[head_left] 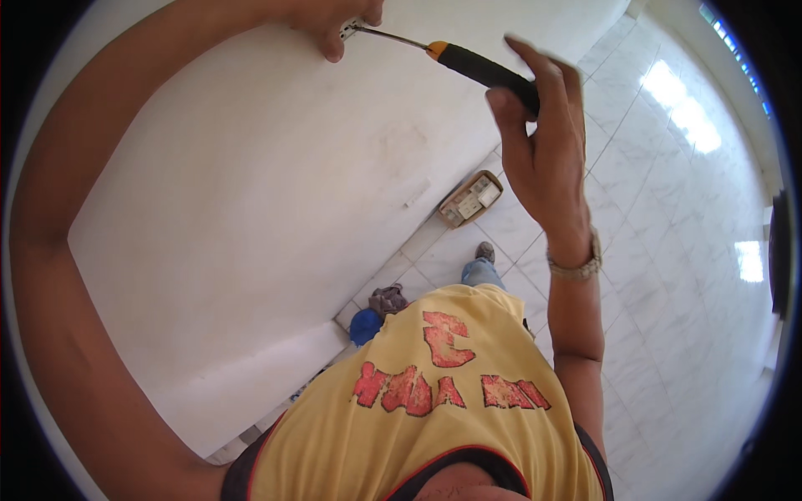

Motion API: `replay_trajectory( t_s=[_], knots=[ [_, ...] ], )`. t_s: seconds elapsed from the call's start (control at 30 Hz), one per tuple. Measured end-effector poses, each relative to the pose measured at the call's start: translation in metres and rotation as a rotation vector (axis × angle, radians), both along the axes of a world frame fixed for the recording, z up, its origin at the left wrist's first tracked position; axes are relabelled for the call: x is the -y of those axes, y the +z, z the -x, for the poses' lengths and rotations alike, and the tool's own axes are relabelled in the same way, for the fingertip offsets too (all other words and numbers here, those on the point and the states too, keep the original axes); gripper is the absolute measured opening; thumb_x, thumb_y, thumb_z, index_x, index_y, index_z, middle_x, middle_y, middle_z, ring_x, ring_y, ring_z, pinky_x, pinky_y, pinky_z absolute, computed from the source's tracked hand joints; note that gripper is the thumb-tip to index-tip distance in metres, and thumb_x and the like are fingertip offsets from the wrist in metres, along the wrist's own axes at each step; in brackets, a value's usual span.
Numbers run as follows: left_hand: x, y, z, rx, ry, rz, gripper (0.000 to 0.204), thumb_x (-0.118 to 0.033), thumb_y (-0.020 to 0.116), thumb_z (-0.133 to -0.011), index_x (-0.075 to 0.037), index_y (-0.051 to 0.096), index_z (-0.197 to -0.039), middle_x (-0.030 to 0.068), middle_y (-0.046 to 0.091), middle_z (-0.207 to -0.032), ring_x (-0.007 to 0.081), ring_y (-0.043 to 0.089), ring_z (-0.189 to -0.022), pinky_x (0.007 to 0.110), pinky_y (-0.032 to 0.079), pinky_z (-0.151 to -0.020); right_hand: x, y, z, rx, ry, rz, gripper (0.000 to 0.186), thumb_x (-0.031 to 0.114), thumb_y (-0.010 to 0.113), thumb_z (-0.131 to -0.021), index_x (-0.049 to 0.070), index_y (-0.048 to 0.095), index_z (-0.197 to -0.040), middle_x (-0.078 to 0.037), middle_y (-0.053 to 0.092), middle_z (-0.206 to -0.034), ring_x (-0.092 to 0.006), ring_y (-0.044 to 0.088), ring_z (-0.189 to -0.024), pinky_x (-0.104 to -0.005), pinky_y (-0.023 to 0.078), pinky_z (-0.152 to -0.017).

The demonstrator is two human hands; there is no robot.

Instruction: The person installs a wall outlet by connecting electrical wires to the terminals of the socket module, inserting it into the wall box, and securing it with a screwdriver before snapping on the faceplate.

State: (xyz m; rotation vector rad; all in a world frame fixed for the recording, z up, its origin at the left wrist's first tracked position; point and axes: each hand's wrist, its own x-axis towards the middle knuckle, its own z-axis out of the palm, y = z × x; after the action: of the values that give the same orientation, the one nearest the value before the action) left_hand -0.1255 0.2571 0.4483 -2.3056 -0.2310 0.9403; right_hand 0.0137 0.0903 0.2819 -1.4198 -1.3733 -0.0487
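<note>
A screwdriver with a black and yellow handle runs between my two hands. My right hand has the butt of its handle between thumb and palm, while the fingers are partly stretched along it. The thin metal shaft points up and left, and its tip touches a small white fitting with dark holes, perhaps an electrical one, against the white wall. Around that fitting curl the thumb and fingers of my left hand, at the upper edge of the view. Most of the fitting is hidden by the left hand.
The pale wall fills the left side. On the tiled floor, beside the wall's foot, lies an open box with white pieces inside. A blue round object and a dark crumpled cloth lie near my body.
</note>
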Motion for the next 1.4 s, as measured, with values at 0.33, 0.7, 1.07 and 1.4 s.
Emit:
replay_trajectory(
  t_s=[0.33, 0.7, 1.07, 1.4],
  knots=[
    [0.005, -0.007, -0.008, 0.025, 0.051, -0.028, 0.047, -0.044, 0.083, -0.079, -0.016, 0.078, -0.116, 0.0047, 0.069, -0.107, 0.0215, 0.059, -0.113, 0.046, 0.04, -0.107, -0.003, 0.009, -0.005, 0.136, 0.188, -0.251, 0.024, 0.004, 0.062, -0.098, 0.001, 0.061, -0.122, -0.018, 0.059, -0.093, -0.0207, 0.058, -0.069, -0.0339, 0.05, -0.055],
    [-0.007, -0.026, -0.005, 0.191, -0.116, 0.001, 0.06, -0.029, 0.093, -0.062, -0.021, 0.076, -0.119, 0.0012, 0.06, -0.099, 0.0171, 0.058, -0.101, 0.036, 0.044, -0.097, -0.007, -0.016, -0.007, 0.04, 0.142, -0.334, 0.017, 0.014, 0.065, -0.1, -0.002, 0.063, -0.105, -0.015, 0.062, -0.082, -0.0228, 0.06, -0.07, -0.0373, 0.052, -0.055],
    [-0.022, -0.018, -0.006, 0.183, -0.085, -0.019, 0.062, -0.028, 0.092, -0.063, -0.023, 0.075, -0.122, 0.0002, 0.06, -0.098, 0.017, 0.058, -0.098, 0.036, 0.044, -0.096, -0.006, -0.004, -0.018, -0.013, 0.068, 0.0, 0.025, 0.015, 0.065, -0.1, -0.006, 0.062, -0.113, -0.017, 0.063, -0.09, -0.0175, 0.057, -0.067, -0.0301, 0.048, -0.053],
    [-0.026, -0.016, -0.004, 0.218, -0.104, 0.015, 0.058, -0.026, 0.091, -0.063, -0.016, 0.072, -0.117, -0.002, 0.062, -0.101, 0.0161, 0.059, -0.1, 0.035, 0.044, -0.097, -0.003, 0.004, -0.018, 0.003, 0.106, -0.002, 0.021, 0.005, 0.067, -0.095, -0.005, 0.062, -0.112, -0.016, 0.061, -0.094, -0.0153, 0.053, -0.063, -0.0295, 0.048, -0.051]
  ],
)
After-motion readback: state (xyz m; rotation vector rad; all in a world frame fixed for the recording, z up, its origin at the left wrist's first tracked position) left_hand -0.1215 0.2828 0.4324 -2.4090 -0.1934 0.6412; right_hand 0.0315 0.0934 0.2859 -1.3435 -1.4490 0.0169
